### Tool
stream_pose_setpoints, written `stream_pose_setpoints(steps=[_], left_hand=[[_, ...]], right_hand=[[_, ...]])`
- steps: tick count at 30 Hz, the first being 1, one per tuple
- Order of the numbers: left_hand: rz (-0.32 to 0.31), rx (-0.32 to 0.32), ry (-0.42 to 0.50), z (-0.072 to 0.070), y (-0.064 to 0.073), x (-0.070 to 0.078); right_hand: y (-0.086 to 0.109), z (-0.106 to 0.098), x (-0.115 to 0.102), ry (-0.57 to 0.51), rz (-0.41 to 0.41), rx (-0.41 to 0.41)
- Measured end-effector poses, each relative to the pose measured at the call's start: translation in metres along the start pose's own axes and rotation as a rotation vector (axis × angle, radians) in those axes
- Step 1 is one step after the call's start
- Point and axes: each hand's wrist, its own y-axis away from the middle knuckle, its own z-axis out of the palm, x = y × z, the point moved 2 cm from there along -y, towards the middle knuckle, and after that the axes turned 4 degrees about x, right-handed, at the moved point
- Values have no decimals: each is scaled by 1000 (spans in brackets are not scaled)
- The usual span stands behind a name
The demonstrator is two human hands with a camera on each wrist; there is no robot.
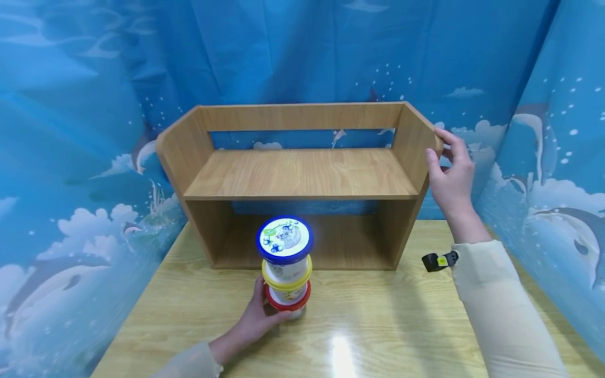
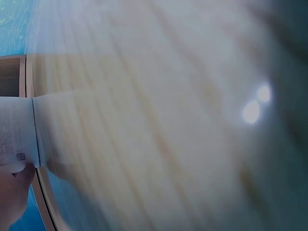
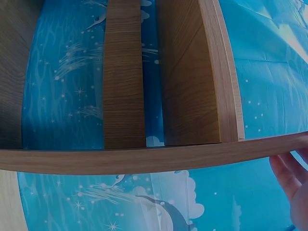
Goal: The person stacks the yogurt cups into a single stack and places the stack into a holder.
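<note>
Three round white tubs stand stacked on the table in front of the shelf. On top is the tub with the blue lid (image 1: pixel 285 239), under it the yellow-lidded tub (image 1: pixel 289 278), and lowest the red-lidded tub (image 1: pixel 288 304). My left hand (image 1: pixel 252 317) grips the lowest tub from the left, thumb in front. The left wrist view catches only a white tub side (image 2: pixel 17 130) and part of that hand. My right hand (image 1: pixel 452 176) holds the right side panel of the wooden shelf (image 1: pixel 302 173), thumb on its front side; fingers (image 3: pixel 286 178) show beside the panel in the right wrist view.
The shelf has an upper board with a back rail and a lower compartment. It stands at the back of the wooden table (image 1: pixel 359 320). Blue sea-patterned curtains (image 1: pixel 302 52) hang behind and on both sides. A black strap (image 1: pixel 437 261) sticks out from the right wrist.
</note>
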Motion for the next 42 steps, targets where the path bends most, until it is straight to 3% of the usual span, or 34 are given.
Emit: stream_pose_setpoints(steps=[11,17,22,27,34,42], left_hand=[[15,3,5,2,0,5],[5,13,76,0,-3,13],[33,17,96,-2,-8,21],[63,22,54,-5,-14,34],[41,7,21,-11,-22,56],[130,4,17,-19,-34,88]], right_hand=[[1,0,0,-3,1,0],[1,0,0,-2,-3,3],[1,0,0,1,-2,1],[1,0,-1,1,4,-4],[1,-1,-1,7,7,-5],[1,-1,0,10,1,-2]])
